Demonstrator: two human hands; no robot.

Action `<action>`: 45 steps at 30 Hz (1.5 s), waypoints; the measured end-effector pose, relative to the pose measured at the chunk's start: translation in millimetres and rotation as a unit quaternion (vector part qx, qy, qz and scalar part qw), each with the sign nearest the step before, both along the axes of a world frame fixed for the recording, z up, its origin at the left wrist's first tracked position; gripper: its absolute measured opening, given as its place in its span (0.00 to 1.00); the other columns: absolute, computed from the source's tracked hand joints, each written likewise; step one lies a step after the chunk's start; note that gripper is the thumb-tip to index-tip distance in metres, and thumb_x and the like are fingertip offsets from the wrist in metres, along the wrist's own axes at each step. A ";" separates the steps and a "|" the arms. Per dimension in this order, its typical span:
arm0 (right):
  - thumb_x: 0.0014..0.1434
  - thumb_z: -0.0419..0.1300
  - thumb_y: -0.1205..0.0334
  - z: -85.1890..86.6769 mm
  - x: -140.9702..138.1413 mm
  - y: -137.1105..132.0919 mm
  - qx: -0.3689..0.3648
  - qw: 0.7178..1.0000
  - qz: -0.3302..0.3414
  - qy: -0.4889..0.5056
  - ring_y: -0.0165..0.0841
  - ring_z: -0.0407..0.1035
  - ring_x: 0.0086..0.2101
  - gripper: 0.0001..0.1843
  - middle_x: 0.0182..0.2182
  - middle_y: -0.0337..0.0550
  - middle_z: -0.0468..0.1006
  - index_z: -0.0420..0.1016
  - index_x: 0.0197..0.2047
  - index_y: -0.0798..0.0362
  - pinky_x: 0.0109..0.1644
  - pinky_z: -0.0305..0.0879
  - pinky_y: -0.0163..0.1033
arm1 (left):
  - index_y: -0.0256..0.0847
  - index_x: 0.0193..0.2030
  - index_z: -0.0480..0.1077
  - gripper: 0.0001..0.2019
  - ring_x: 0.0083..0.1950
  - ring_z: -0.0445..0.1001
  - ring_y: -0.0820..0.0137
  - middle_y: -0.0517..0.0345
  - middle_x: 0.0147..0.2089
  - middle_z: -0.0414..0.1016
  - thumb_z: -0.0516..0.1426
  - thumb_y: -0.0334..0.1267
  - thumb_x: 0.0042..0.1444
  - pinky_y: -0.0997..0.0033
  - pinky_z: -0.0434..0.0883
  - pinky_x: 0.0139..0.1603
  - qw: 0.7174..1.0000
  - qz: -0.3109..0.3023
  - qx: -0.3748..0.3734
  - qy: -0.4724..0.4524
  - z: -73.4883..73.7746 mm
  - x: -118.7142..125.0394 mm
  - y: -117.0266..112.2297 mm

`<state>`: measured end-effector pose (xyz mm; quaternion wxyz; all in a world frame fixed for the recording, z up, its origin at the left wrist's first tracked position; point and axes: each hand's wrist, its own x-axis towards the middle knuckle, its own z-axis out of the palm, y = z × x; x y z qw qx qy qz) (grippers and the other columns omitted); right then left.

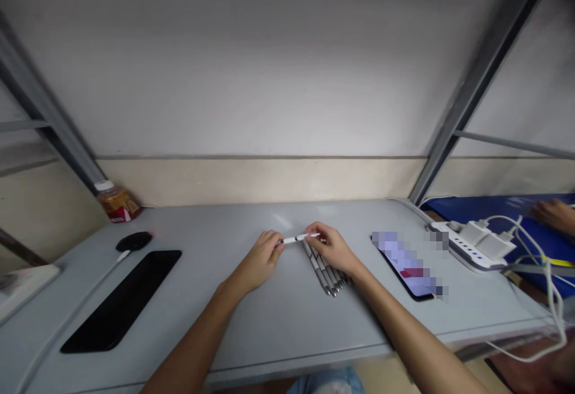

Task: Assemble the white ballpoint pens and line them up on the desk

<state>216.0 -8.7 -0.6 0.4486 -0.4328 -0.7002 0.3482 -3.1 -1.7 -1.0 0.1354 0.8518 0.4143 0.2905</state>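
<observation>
A white pen (294, 239) with a dark grip is held level above the desk between my two hands. My left hand (264, 256) is closed round its dark end. The fingers of my right hand (330, 245) pinch the other end, near its tip. Beneath my right hand lies a row of several grey and white pens (324, 274) side by side on the desk, partly hidden by that hand and forearm.
A phone (406, 268) with a lit, blurred screen lies right of the pens, beside a white power strip (467, 247) with plugs and cables. On the left are a black tray-like slab (126, 304), a black disc (133, 241) with a cable, and a bottle (117, 202). Another person's hand (554, 214) is at far right.
</observation>
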 end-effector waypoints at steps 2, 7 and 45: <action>0.62 0.52 0.51 -1.1 0.3 1.2 -0.031 0.999 0.004 -0.027 0.27 0.60 0.22 0.17 0.21 0.35 0.67 0.69 0.30 0.54 0.27 0.57 0.32 | 0.41 0.38 0.65 0.11 0.44 0.66 0.66 0.56 0.38 0.68 0.45 0.39 0.66 0.64 0.65 0.48 1.000 -0.003 -0.007 0.003 1.1 0.0 -1.2; 0.61 0.54 0.47 -0.6 2.1 -0.1 -0.035 0.999 0.002 -0.023 0.27 0.59 0.21 0.17 0.20 0.33 0.66 0.72 0.37 0.53 0.25 0.55 0.31 | 0.42 0.37 0.64 0.11 0.38 0.66 0.68 0.58 0.35 0.66 0.44 0.40 0.66 0.67 0.65 0.41 0.999 0.000 -0.031 0.008 3.8 -1.0 -2.9; 0.63 0.53 0.52 1.7 0.6 -4.6 0.071 0.982 -0.013 -0.176 0.28 0.62 0.24 0.15 0.23 0.37 0.71 0.73 0.33 0.53 0.29 0.54 0.32 | 0.42 0.41 0.66 0.10 0.36 0.68 0.70 0.60 0.36 0.71 0.46 0.39 0.65 0.70 0.63 0.39 0.997 -0.011 -0.071 -0.032 6.8 -5.6 -3.8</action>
